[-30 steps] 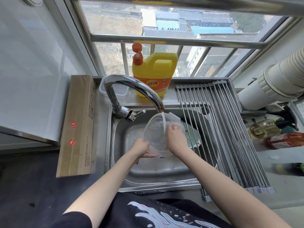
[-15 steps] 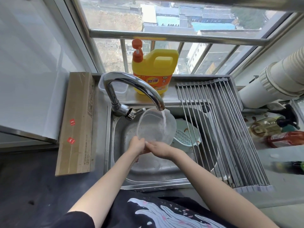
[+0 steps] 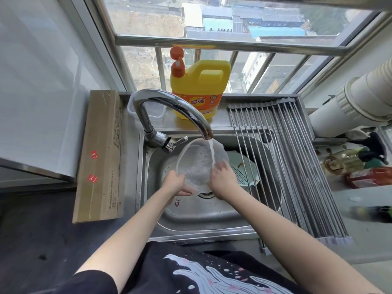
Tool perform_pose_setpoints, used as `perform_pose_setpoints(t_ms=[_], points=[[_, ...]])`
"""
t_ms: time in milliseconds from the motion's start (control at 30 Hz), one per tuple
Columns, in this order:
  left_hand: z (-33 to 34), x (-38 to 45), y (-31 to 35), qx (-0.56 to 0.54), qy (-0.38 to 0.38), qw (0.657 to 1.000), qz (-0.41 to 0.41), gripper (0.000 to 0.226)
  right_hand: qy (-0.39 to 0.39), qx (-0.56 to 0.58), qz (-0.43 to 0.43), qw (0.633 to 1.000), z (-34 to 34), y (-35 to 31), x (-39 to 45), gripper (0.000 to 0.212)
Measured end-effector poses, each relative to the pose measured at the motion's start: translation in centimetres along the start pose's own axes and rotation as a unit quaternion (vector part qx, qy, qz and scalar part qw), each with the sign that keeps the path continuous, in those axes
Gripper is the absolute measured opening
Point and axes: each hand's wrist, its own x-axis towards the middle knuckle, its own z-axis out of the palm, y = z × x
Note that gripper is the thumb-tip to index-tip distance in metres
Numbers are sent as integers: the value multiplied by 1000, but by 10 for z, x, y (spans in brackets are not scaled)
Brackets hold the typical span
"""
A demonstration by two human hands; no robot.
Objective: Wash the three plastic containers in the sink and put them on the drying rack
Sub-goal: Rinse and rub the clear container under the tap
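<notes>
A clear round plastic container point(image 3: 196, 164) is tilted under the running faucet point(image 3: 176, 107), soapy inside, over the steel sink point(image 3: 203, 217). My left hand point(image 3: 175, 184) grips its lower left rim. My right hand point(image 3: 221, 179) holds its right side, fingers over the edge where the water stream lands. A clear rectangular container point(image 3: 158, 112) stands on the ledge behind the faucet. A pale green strainer bowl point(image 3: 244, 170) lies in the sink, partly under the rack. The roll-up drying rack point(image 3: 286, 166) covers the sink's right part and bears nothing.
A yellow detergent jug point(image 3: 201, 88) with an orange pump stands on the window ledge. A long cardboard box point(image 3: 99, 155) lies left of the sink. Bottles point(image 3: 369, 177) lie on the counter to the right, below a white duct pipe point(image 3: 360, 102).
My right hand moved from the container's bottom edge up to its right side. The container tilted so its soapy inside faces the stream.
</notes>
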Motion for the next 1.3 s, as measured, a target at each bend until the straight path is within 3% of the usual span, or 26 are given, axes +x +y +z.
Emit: perform_pose_setpoints(t_ms=[100,200,300,367,467,533,600,667,733,867,967,1067,1200,1300], points=[[-1,0,-1,18,29,999,6,34,-81,227,-88,967,-2,-18,-9,58],[-3,3,-3,44,40,998,3,27,-85,304,-125,941,0,-26,-13,53],[-11,6,-5,30,23,999,-5,21,-72,152,-148,975,6,-9,-14,55],[-16,3,-7,51,11,998,-23,16,-40,51,-108,992,11,9,-8,59],[-13,-4,-14,49,-48,997,-39,27,-34,-10,-41,999,7,16,0,50],[-6,-4,-17,2,-72,997,-37,29,-2,-51,-16,999,3,2,-2,65],[2,-4,-16,-55,-61,996,-27,26,4,71,-22,997,-5,-16,-9,72],[5,-4,-16,-84,-32,996,-13,30,-33,239,-94,966,-6,-32,-15,57],[5,-2,-16,-85,-21,996,-12,34,-39,306,-137,941,-6,-36,-21,45],[1,-7,-8,-97,-26,995,-27,28,-34,167,-177,969,-13,-11,-22,46],[-1,-10,-5,-93,-3,995,-46,24,-48,-30,-157,986,-16,16,-16,68],[0,-6,-7,-32,-4,998,-62,31,-68,-93,-144,983,-6,13,-13,80],[-3,-5,-10,-13,-22,997,-77,29,-107,128,-89,982,1,-11,-21,83],[3,-20,-10,-50,-55,995,-68,20,-71,242,-1,968,-1,-33,-20,80]])
